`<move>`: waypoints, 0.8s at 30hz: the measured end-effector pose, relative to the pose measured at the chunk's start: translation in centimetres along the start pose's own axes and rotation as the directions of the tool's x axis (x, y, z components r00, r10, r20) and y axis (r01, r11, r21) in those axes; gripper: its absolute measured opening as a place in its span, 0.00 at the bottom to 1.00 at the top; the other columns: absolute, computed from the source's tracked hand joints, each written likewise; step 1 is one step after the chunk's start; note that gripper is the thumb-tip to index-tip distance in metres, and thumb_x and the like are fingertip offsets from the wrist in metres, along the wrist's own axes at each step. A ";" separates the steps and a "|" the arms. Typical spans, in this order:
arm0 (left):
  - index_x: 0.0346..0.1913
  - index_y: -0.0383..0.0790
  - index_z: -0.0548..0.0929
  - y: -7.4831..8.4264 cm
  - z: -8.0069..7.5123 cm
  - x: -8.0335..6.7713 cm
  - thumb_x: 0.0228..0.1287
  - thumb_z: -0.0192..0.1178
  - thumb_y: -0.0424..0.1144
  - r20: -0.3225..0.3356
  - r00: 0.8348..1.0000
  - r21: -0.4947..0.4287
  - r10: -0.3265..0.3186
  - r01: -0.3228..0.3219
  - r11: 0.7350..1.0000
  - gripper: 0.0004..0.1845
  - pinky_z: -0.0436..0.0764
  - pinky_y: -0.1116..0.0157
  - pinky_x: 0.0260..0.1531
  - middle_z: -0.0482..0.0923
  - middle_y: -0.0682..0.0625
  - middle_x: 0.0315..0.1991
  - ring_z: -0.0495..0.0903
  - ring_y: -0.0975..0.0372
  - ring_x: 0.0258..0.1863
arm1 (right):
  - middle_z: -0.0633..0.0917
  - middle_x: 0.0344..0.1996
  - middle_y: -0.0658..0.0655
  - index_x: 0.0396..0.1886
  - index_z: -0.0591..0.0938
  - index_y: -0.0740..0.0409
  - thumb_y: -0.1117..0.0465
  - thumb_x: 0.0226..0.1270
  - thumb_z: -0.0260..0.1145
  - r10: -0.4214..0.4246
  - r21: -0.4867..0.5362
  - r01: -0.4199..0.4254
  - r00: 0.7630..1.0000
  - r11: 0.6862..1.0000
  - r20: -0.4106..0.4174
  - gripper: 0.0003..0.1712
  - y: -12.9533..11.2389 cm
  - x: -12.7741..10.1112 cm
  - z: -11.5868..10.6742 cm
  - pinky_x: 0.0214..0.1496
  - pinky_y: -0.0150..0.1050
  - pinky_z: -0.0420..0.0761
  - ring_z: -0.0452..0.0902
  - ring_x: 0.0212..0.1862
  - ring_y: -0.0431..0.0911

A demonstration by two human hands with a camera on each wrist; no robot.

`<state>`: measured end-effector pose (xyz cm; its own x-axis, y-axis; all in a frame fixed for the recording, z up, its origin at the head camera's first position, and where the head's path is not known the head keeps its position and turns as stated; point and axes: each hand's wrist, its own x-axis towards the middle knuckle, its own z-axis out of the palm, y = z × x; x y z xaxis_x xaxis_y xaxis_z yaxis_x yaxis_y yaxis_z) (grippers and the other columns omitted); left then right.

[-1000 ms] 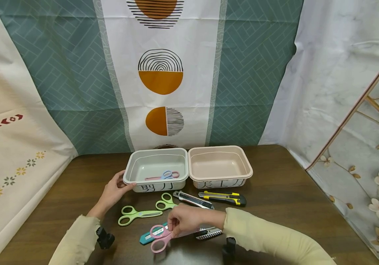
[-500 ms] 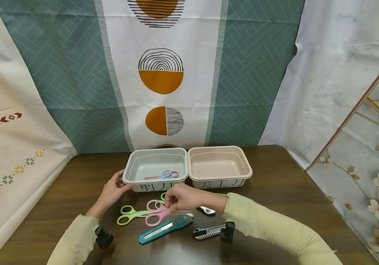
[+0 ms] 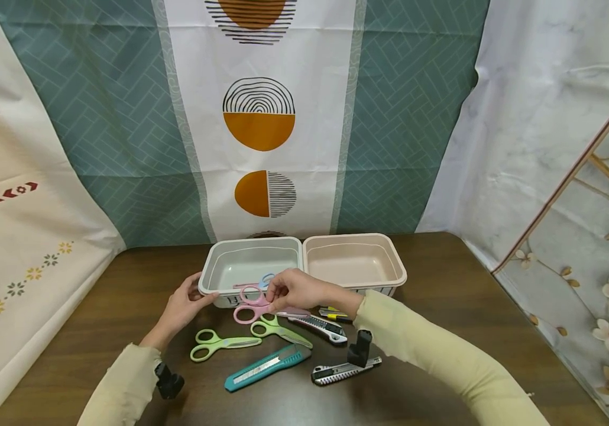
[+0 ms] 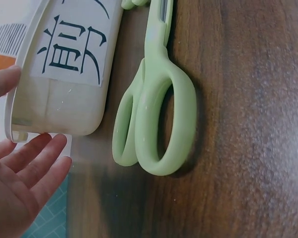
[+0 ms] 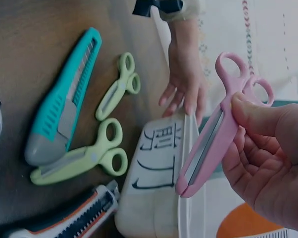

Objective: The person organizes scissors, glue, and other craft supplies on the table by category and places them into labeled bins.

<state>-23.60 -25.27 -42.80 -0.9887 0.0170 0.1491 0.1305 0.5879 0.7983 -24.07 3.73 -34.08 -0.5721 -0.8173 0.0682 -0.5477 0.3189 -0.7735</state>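
Observation:
My right hand (image 3: 296,291) pinches a pair of pink scissors (image 3: 253,307) between thumb and fingers, held up over the front rim of the grey-green bin (image 3: 207,272). In the right wrist view the pink scissors (image 5: 216,129) are closed, blades slanting down toward the bin's rim. My left hand (image 3: 183,305) rests at that bin's left end, fingers fairly straight, thumb touching the rim. Inside the bin lie scissors with blue handles (image 3: 266,280) and a pink piece, partly hidden by my right hand. Green scissors (image 4: 164,114) lie near my left hand.
A beige bin (image 3: 355,266) stands against the grey-green one. On the wooden table lie more green scissors (image 3: 283,332), a teal utility knife (image 3: 267,368), a white-handled knife (image 3: 320,327), a silver knife (image 3: 344,371) and a partly hidden yellow-black knife (image 3: 335,315).
My right hand has carried the pink scissors from above the teal utility knife away from me, up to the grey-green bin's front rim. My left hand stays at the bin's end.

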 end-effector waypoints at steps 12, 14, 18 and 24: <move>0.65 0.31 0.57 0.4 0.0 0.0 0.57 0.62 0.47 0.012 0.999 0.001 -0.034 0.034 0.999 0.39 0.75 0.67 0.36 0.73 0.32 0.52 0.76 0.51 0.44 | 0.80 0.22 0.54 0.28 0.79 0.68 0.69 0.55 0.67 0.022 0.010 -0.022 0.996 1.000 -0.082 0.05 1.0 1.4 -1.8 0.28 0.26 0.71 0.70 0.24 0.35; 0.65 0.30 0.57 0.5 -0.1 0.0 0.57 0.62 0.45 0.013 0.999 0.002 -0.029 0.029 1.000 0.39 0.75 0.66 0.37 0.72 0.32 0.52 0.76 0.51 0.44 | 0.80 0.22 0.54 0.28 0.79 0.68 0.69 0.55 0.67 0.021 0.003 -0.020 0.996 1.000 -0.085 0.05 1.1 1.6 -1.9 0.28 0.26 0.71 0.70 0.24 0.35; 0.65 0.30 0.57 0.5 -0.2 0.0 0.57 0.62 0.45 0.004 1.000 0.010 -0.019 0.019 1.000 0.38 0.76 0.64 0.37 0.73 0.32 0.51 0.77 0.50 0.44 | 0.79 0.21 0.54 0.28 0.80 0.68 0.70 0.54 0.67 -0.016 -0.038 0.012 0.995 0.999 -0.097 0.05 1.2 2.1 -2.2 0.28 0.26 0.71 0.70 0.23 0.34; 0.65 0.30 0.57 0.5 -0.1 0.0 0.57 0.62 0.45 0.012 1.000 0.010 -0.024 0.023 1.000 0.39 0.75 0.66 0.36 0.73 0.31 0.51 0.77 0.50 0.44 | 0.80 0.21 0.56 0.28 0.79 0.70 0.70 0.54 0.66 -0.059 -0.065 0.052 0.991 0.997 -0.117 0.05 1.2 2.8 -2.8 0.28 0.26 0.71 0.69 0.23 0.34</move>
<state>-23.56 -25.06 -42.40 -0.9923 0.0132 0.1230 0.1065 0.5964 0.7956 -28.05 3.15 -33.11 -0.6063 -0.7729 0.1872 -0.6153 0.3068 -0.7262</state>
